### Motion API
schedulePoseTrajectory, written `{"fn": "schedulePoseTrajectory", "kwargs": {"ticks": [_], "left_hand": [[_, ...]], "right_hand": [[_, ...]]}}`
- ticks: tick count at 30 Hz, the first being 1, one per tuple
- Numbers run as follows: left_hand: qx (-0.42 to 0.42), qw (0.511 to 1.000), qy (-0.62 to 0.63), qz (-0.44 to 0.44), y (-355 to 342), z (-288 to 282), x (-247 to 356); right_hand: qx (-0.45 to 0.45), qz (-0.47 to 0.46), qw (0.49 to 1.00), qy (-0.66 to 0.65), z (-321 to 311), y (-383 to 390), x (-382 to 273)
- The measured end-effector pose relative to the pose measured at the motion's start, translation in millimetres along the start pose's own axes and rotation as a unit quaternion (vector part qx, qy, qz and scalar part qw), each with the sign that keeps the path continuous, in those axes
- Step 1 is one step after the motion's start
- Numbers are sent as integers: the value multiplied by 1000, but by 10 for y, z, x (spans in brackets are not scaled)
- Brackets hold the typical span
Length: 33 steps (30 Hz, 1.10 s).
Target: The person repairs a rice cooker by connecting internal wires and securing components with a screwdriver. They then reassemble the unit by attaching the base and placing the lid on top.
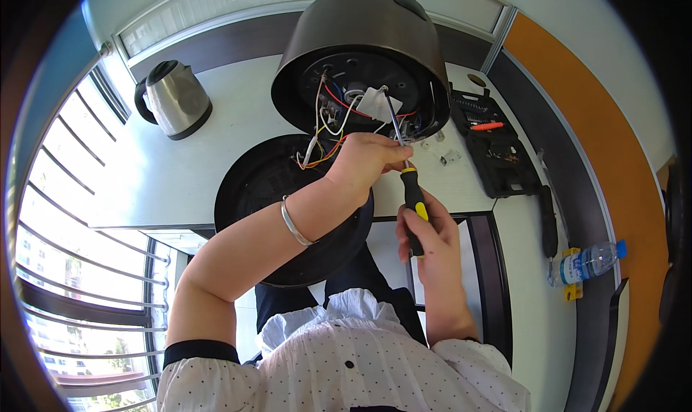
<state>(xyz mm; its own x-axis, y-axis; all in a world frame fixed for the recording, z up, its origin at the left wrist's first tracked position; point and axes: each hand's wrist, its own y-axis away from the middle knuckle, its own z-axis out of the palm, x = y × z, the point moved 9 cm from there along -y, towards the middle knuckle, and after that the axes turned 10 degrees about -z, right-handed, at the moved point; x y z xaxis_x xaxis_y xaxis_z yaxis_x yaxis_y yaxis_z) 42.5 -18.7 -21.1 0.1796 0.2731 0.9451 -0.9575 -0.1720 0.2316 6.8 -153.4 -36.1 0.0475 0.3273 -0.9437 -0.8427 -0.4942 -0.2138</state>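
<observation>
Screwdriver: slim straight metal shaft, ribbed-looking black handle with yellow patches; the screwdriver (414, 190) slants up into the open underside of the housing, and whether its tip touches a screw I cannot tell.
Right hand: the right hand (437, 237) has its grip clamped around the handle, thumb along one side.
Left hand: the left hand (362, 160) has its grip pinched together on the shaft, just above the handle; a smooth silvery bangle (290, 221) circles that forearm.
Housing: the drum-shaped housing (360, 24), dark grey-brown with a soft sheen, lies on its side on the table (162, 174), which is pale and smooth.
Inside: thin red, white and blue wires (331, 89) loop beside a flat whitish sheet (378, 105).
Cover: a shallow black round cover (245, 188) spans the table's edge above the lap, joined to the housing by wires.
Kettle: rounded brushed-metal kettle (177, 103), black lid and handle, at left.
Case: open black plastic tool case (497, 156), at right.
Bottle: clear bottle (591, 260), blue cap, far right.
</observation>
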Motion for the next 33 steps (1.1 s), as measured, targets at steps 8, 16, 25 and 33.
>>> {"fn": "schedulePoseTrajectory", "kwargs": {"ticks": [8, 16, 25, 33], "left_hand": [[14, 999, -52, 3, 82, 66, 95], [-42, 999, -5, -15, 5, 64, 32], [-28, 999, -25, -26, 55, 73, 61], [-46, 999, -26, -12, -2, 82, 58]], "right_hand": [[-59, 165, 759, -628, 288, 60, 118], [28, 17, 993, -115, 31, -28, -63], [-17, 107, 910, -401, 126, 3, 52], [15, 61, 975, -212, -37, -78, -31]]}}
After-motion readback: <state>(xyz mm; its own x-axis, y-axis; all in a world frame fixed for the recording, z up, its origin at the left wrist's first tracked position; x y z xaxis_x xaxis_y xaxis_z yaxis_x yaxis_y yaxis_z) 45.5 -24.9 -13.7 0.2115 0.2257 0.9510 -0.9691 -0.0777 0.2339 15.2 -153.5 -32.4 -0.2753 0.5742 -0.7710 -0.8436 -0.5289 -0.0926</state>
